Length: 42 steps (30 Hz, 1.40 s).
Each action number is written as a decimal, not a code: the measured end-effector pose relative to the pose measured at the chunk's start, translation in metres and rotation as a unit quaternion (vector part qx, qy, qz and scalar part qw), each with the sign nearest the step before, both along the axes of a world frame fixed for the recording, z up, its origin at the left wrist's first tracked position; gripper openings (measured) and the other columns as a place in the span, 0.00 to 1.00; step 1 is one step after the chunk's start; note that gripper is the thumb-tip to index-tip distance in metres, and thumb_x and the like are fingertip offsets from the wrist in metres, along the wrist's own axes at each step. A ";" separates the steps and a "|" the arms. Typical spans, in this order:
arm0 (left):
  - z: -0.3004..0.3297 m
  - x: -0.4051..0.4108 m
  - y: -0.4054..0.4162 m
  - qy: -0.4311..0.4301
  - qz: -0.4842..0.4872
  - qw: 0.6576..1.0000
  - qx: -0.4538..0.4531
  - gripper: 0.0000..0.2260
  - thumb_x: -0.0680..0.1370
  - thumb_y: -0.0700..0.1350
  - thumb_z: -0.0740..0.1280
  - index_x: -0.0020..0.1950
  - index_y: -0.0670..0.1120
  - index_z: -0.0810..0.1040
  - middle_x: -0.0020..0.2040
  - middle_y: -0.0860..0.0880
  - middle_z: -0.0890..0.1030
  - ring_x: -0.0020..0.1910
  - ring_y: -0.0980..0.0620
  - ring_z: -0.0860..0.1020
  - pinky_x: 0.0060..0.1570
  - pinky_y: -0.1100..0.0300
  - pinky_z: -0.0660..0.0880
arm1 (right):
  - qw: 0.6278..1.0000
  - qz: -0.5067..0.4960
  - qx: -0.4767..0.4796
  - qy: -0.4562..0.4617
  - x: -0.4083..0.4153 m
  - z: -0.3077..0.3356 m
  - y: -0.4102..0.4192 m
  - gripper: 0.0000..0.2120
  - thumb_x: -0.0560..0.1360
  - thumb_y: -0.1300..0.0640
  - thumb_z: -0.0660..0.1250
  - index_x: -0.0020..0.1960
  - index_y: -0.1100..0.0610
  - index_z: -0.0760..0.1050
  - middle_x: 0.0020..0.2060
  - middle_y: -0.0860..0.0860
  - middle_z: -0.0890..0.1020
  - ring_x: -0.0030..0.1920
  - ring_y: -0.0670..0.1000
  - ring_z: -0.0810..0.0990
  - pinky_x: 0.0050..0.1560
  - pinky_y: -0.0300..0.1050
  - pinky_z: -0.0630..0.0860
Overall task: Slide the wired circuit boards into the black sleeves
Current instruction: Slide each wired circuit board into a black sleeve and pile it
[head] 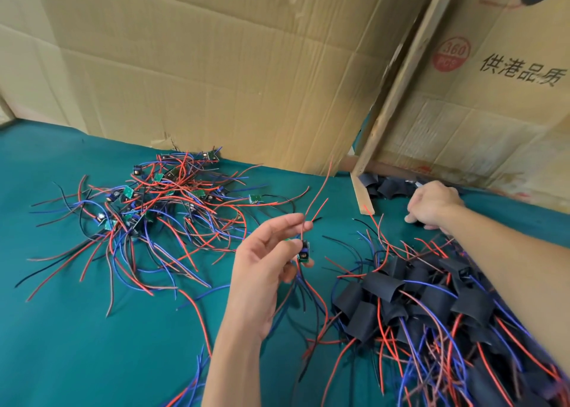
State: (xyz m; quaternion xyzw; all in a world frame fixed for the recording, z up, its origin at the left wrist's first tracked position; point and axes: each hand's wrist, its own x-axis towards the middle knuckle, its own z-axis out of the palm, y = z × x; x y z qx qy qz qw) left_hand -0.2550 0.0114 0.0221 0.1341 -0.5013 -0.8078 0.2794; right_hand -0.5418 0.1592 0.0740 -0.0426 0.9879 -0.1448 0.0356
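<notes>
The left hand (262, 271) holds one wired circuit board (303, 252) raised above the worktop (61, 329). Its fingers (290, 221) and thumb are curled in a pinch: the upper fingertips grip the red leads (317, 203), which run up and to the right from the pinch, and the board sits just below the fingertips, with blue and black wires hanging down past the palm. The long axis of board and leads runs roughly upright, tilted slightly right.

The right hand (435, 206) is well to the right of the held board, knuckles up and fingers curled down onto the green cloth, just in front of a small heap of empty black sleeves (388, 187). Whether those fingers already grip a sleeve cannot be determined; the fingertips are hidden.

The coming move turns on this relation: the sleeve supply lies right of and beyond the left fingers, and the right hand is the nearer hand to it.

A pile of unsleeved boards (148, 203) lies left of the left fingers. A pile of sleeved boards (431, 301) lies below the right forearm. Cardboard sheets (216, 67) and a wooden batten (398, 89) close off the rear of the worktop.
</notes>
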 end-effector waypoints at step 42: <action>-0.005 -0.001 -0.002 0.008 -0.017 1.000 -0.023 0.16 0.72 0.41 0.67 0.58 0.50 0.84 0.58 0.46 0.85 0.40 0.56 0.77 0.49 0.44 0.65 | 0.749 0.217 -0.583 -0.227 0.102 0.066 -0.065 0.14 0.73 0.71 0.73 0.57 0.65 0.77 0.49 0.62 0.85 0.47 0.58 0.87 0.46 0.47 0.84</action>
